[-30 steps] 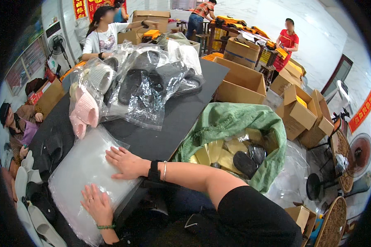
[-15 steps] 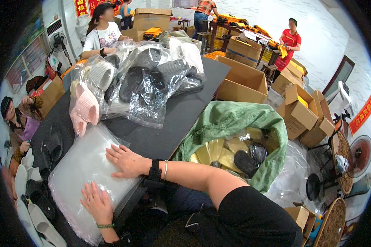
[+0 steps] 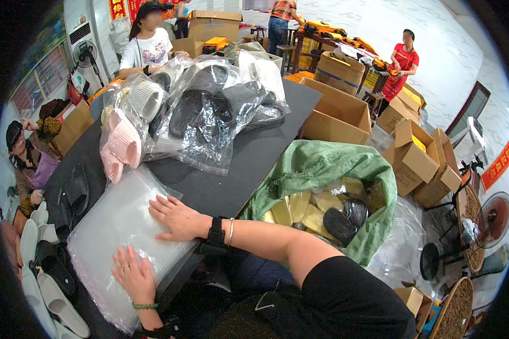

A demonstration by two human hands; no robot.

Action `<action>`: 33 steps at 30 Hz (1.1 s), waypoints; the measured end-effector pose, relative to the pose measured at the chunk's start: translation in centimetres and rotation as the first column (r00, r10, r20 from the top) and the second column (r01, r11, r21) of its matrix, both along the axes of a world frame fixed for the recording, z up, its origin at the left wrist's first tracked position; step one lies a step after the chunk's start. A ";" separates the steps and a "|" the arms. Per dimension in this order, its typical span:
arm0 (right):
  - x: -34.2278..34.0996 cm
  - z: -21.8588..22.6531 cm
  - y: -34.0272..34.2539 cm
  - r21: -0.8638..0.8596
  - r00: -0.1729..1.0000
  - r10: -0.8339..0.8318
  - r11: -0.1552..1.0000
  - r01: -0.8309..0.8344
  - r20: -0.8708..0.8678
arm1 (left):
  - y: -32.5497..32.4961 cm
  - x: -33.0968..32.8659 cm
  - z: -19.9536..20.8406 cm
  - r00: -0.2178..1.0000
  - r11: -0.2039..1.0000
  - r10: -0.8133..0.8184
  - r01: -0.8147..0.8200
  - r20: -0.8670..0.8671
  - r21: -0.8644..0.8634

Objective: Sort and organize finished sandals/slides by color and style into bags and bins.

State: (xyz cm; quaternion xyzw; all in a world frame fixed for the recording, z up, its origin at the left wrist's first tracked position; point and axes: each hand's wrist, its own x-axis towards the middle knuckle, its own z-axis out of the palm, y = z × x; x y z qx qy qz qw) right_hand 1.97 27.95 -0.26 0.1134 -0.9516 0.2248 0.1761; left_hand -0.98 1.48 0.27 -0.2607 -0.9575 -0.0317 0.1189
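A stack of clear plastic bags lies at the near edge of the dark table. My left hand rests flat on the lower part of the stack, fingers stretched out. Farther up the stack, my right hand lies flat too, its fingers spread. Neither hand grips anything. Just beyond the stack, pink slippers sit in a clear bag. Black slippers in clear bags are heaped beside them, with white ones among the pile.
Loose white slippers and black slippers line the table's left edge. At right stands a green sack holding yellow and black bagged slippers. Cardboard boxes stand behind it. A person in a white shirt is across the table.
Both hands stay flat on the bag stack, almost unmoved. The whole view has shifted slightly. The person in red at the back has moved their hands a little.
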 end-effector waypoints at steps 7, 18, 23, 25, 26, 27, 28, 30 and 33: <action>0.2 0.1 0.1 0.020 1.000 -0.001 1.000 0.002 -0.007 | 0.2 0.3 0.2 1.000 1.000 -0.002 0.002 -0.013 -0.003; -0.1 0.3 0.0 0.003 1.000 0.012 1.000 -0.012 0.003 | 0.3 0.3 0.9 0.999 1.000 0.014 -0.015 0.032 0.010; 0.1 0.4 0.0 0.053 1.000 -0.002 0.999 0.002 0.006 | 0.3 0.6 0.8 1.000 0.997 -0.008 0.007 0.006 0.079; 0.1 0.3 0.1 0.056 1.000 0.019 0.998 -0.020 0.006 | 0.3 0.7 0.7 1.000 0.995 -0.010 0.010 0.002 0.102; 0.1 0.4 0.1 0.047 1.000 0.019 0.999 -0.020 0.025 | 0.3 0.8 0.8 1.000 0.994 -0.020 0.019 0.006 0.107; 0.0 0.5 0.1 0.037 0.999 0.017 0.999 -0.018 0.045 | 0.3 0.8 0.8 0.999 0.993 -0.031 0.030 0.009 0.111; -0.1 0.6 0.3 0.047 0.998 0.016 0.999 -0.018 0.060 | 0.2 0.7 0.7 1.000 0.993 -0.022 0.021 0.005 0.114; -0.6 0.9 1.8 -0.114 0.995 0.085 0.990 -0.078 0.058 | 0.2 0.7 0.6 0.999 0.991 -0.037 0.037 0.000 0.129; -1.3 2.3 5.7 -0.216 0.987 0.020 0.975 -0.054 -0.160 | 0.0 0.5 0.4 0.999 0.988 -0.044 0.046 -0.017 0.147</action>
